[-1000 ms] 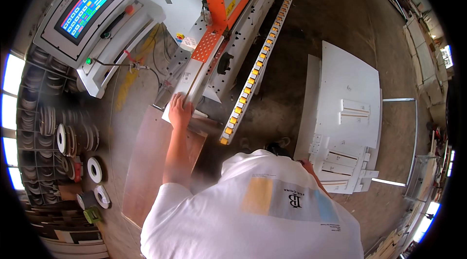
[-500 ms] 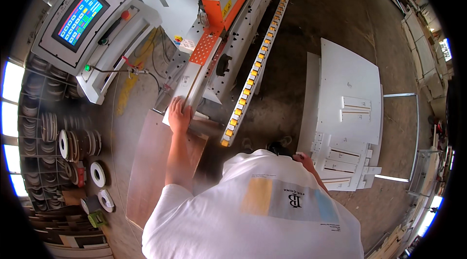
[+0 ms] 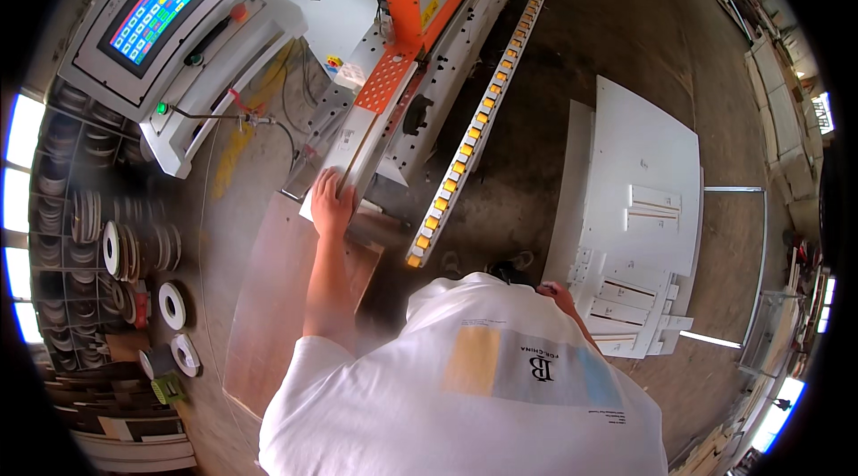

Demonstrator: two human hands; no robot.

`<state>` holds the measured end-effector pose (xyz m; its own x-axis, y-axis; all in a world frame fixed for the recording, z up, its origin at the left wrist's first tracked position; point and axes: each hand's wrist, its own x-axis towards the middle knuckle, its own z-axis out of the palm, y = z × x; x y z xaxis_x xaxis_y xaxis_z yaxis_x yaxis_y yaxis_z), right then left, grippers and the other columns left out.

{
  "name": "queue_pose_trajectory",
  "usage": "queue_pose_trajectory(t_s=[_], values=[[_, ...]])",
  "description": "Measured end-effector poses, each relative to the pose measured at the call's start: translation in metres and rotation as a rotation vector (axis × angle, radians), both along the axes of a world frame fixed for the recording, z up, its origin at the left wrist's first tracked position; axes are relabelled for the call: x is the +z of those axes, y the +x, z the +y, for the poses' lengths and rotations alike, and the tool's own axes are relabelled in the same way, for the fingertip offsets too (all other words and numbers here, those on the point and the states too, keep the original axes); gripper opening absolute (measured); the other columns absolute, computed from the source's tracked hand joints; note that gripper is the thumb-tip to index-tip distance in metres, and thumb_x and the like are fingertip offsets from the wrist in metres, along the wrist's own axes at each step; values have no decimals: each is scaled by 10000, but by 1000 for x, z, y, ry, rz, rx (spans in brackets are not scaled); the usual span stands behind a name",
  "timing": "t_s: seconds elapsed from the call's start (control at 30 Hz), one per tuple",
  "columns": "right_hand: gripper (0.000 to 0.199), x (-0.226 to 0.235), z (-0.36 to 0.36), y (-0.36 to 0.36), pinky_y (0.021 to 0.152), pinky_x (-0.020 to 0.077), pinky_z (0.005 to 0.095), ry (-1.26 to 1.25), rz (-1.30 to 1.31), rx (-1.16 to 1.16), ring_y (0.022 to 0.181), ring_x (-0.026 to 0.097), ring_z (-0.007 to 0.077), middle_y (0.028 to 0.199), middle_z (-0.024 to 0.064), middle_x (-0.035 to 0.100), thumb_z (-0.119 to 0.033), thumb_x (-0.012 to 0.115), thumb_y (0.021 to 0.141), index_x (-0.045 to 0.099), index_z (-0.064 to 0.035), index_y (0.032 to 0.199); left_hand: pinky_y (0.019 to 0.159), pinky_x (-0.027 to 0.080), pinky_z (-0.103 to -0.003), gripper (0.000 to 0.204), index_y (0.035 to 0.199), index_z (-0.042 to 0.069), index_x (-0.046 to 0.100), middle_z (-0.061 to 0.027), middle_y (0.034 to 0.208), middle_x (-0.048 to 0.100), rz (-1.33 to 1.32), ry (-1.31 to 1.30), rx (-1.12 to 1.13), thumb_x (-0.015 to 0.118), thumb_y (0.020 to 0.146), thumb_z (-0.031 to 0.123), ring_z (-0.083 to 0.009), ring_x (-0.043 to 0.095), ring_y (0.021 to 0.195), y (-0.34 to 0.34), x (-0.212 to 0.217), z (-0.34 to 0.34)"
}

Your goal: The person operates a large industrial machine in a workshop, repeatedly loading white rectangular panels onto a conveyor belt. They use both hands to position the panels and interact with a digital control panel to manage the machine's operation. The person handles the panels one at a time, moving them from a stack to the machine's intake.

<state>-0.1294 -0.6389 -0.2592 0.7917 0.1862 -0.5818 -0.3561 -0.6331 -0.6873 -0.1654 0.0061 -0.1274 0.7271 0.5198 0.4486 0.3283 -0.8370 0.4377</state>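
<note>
A long, narrow white board (image 3: 354,138) with a brown groove along it lies at the near end of a machine with an orange perforated plate (image 3: 386,90). On the board's near end rests my left hand (image 3: 332,202), its fingers stretched over the top face. The board's far part runs up to the orange plate. My right hand (image 3: 554,291) is low by my side, beside the stack of white panels (image 3: 639,154). My body hides part of that hand, and its fingers are too small to make out.
A rail with yellow rollers (image 3: 458,167) runs alongside the machine. To the left stand a control console with a lit screen (image 3: 154,15) and a rack of edging rolls (image 3: 85,217). A brown board (image 3: 277,315) lies below my left arm.
The view has shifted slightly, so the machine appears a little higher and further right. My left hand stays on the white board, and my right hand stays by the panels.
</note>
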Motion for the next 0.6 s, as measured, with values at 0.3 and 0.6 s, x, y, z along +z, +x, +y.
queue_pose_trajectory(t_s=[0.3, 0.6], values=[[498, 27, 12, 14, 821, 552, 340, -47, -8, 87, 913, 716, 204, 999, 137, 759, -405, 796, 873, 702, -32, 1188, 1103, 444, -415, 397, 1191, 56, 673, -115, 1353, 649, 13, -5, 13, 745, 829, 201, -321, 558, 1320, 1, 2, -1], [523, 32, 14, 23, 842, 550, 346, -53, 20, 115, 933, 718, 215, 1022, 147, 757, -408, 787, 877, 690, -16, 1210, 1107, 443, -416, 393, 1179, 45, 678, -122, 1348, 651, 12, -1, 21, 750, 822, 193, -326, 560, 1320, 1, -1, 0]])
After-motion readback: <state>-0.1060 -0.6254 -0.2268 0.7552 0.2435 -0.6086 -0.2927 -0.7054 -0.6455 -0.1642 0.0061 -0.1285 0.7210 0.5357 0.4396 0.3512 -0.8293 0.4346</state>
